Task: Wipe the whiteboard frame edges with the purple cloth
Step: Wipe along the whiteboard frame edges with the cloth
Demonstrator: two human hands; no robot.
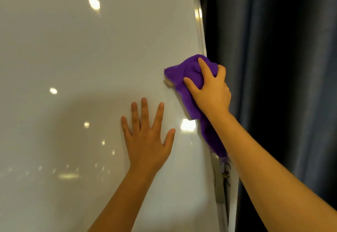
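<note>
A large glossy whiteboard (82, 58) fills most of the view, with a silver frame (198, 22) along its top and right edge. My right hand (211, 89) grips a bunched purple cloth (187, 71) and holds it against the right frame edge, about halfway up. A tail of the cloth hangs down along the frame beneath my wrist. My left hand (147, 135) lies flat on the board surface with fingers spread, just left of and below the cloth.
A dark blue curtain (282, 67) hangs close behind the board's right side. A grey bracket with a brass knob (225, 174) sits on the frame below the cloth. Ceiling lights reflect on the board.
</note>
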